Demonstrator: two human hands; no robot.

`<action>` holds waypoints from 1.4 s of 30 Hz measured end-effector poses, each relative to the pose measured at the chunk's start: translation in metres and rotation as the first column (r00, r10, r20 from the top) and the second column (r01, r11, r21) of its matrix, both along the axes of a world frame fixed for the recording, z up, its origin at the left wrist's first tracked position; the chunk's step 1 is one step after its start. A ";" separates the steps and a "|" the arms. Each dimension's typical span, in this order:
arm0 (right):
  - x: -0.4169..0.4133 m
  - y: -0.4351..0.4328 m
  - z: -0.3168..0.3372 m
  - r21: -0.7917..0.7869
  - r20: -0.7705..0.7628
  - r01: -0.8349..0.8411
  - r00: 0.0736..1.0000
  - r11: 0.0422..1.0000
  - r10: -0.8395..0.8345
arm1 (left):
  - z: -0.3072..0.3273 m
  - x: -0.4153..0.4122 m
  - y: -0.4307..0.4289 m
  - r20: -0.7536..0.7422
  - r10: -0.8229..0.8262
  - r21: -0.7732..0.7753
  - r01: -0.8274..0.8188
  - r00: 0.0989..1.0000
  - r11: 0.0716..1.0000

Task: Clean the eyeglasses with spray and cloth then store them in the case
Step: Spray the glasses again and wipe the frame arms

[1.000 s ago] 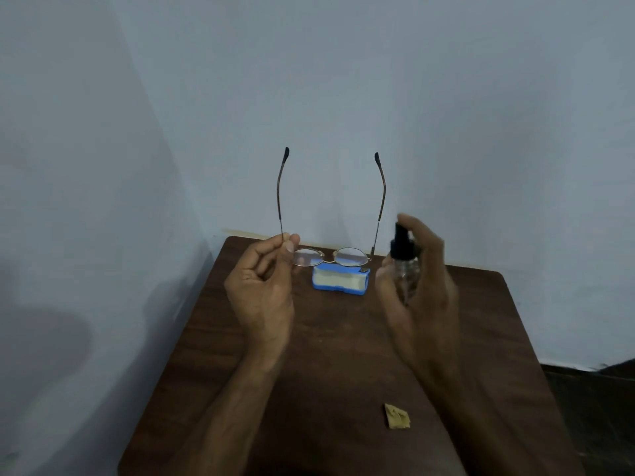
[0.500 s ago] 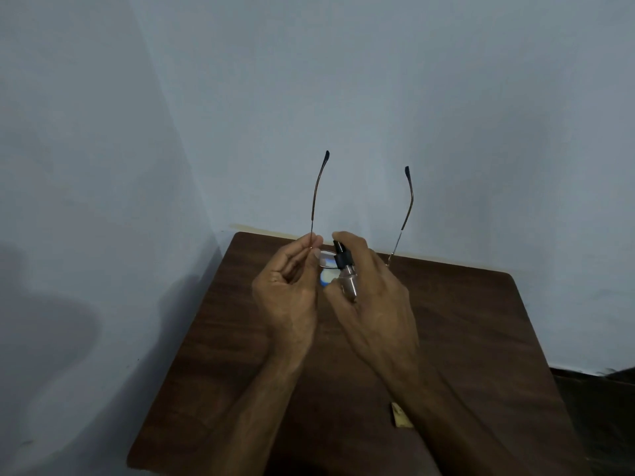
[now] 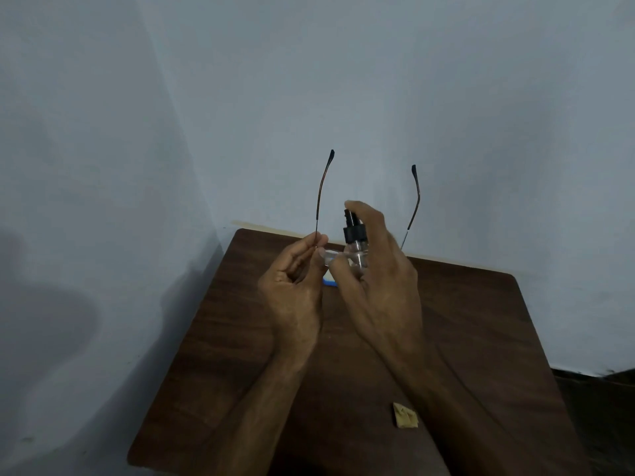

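Left hand (image 3: pixel 292 286) pinches the glasses (image 3: pixel 321 192) at the left hinge, above the far middle of the desk (image 3: pixel 481 321); both temples point up toward 12 o'clock, lenses mostly hidden behind the hands. Right hand (image 3: pixel 381 280) grips the spray (image 3: pixel 355 240) upright just beside the lenses, index finger on the black pump top. Case (image 3: pixel 330 281), blue, barely visible under the hands. Cloth (image 3: pixel 405 415), folded, lies at 5 o'clock near the right forearm.
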State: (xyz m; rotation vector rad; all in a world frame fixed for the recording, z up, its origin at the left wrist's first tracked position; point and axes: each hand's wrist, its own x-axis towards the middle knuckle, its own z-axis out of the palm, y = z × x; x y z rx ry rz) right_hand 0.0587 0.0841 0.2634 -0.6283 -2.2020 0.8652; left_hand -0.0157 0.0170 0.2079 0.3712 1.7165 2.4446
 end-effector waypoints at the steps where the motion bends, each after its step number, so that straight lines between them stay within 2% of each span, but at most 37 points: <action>1: -0.003 0.001 0.003 0.021 -0.018 0.001 1.000 1.000 0.000 | 0.000 0.000 0.000 -0.006 0.003 -0.001 -0.003 1.000 1.000; 3: -0.007 0.005 0.006 0.033 -0.051 0.017 0.999 0.999 -0.015 | 0.001 0.000 -0.001 -0.021 0.013 -0.012 -0.013 1.000 1.000; 6: -0.013 0.009 0.010 -0.060 -0.110 0.015 0.994 0.998 -0.021 | 0.004 0.001 -0.002 -0.037 0.023 -0.031 -0.024 0.999 0.999; 9: -0.020 0.013 0.014 0.013 -0.139 0.022 0.990 1.000 -0.020 | 0.004 0.000 -0.002 -0.031 0.026 -0.038 -0.028 0.999 0.999; 13: -0.028 0.018 0.022 -0.022 -0.189 0.010 0.982 1.000 -0.014 | 0.003 0.001 -0.002 -0.057 0.031 -0.053 -0.034 0.998 0.998; 17: -0.034 0.022 0.022 0.019 -0.198 0.043 0.979 0.999 -0.038 | 0.002 0.001 -0.001 -0.053 0.024 -0.070 -0.028 0.998 0.997; 19: -0.033 0.022 0.020 -0.020 -0.229 0.029 0.973 0.999 -0.033 | 0.000 0.001 -0.001 -0.064 0.023 -0.061 -0.027 0.998 0.998; 21: -0.025 0.021 0.015 -0.098 -0.266 -0.031 0.964 0.995 0.004 | -0.001 -0.001 -0.002 -0.065 0.021 -0.047 -0.024 0.998 0.999; 24: -0.002 0.019 0.005 -0.098 -0.300 -0.096 0.952 0.991 0.063 | -0.003 -0.003 -0.001 -0.064 0.013 -0.022 -0.014 0.998 1.000; 27: 0.031 0.021 -0.022 -0.140 -0.307 -0.048 0.952 0.989 0.003 | -0.007 -0.006 0.003 -0.038 0.021 -0.012 -0.022 0.999 1.000; 31: 0.085 0.040 -0.076 -0.195 -0.196 0.174 0.957 0.965 -0.213 | -0.013 -0.008 0.008 -0.020 0.004 -0.002 -0.004 1.000 1.000; 35: 0.144 0.069 -0.155 -0.249 -0.114 0.345 0.918 0.905 -0.381 | -0.019 -0.004 0.010 -0.004 -0.026 0.017 0.026 1.000 1.000; 39: 0.192 0.089 -0.222 -0.252 0.074 0.471 0.880 0.845 -0.469 | -0.026 0.000 0.012 -0.014 -0.053 0.015 0.053 0.998 0.998; 42: 0.212 0.098 -0.259 -0.366 0.178 0.492 0.870 0.790 -0.460 | -0.030 0.004 0.012 -0.018 -0.067 -0.009 0.067 0.998 0.998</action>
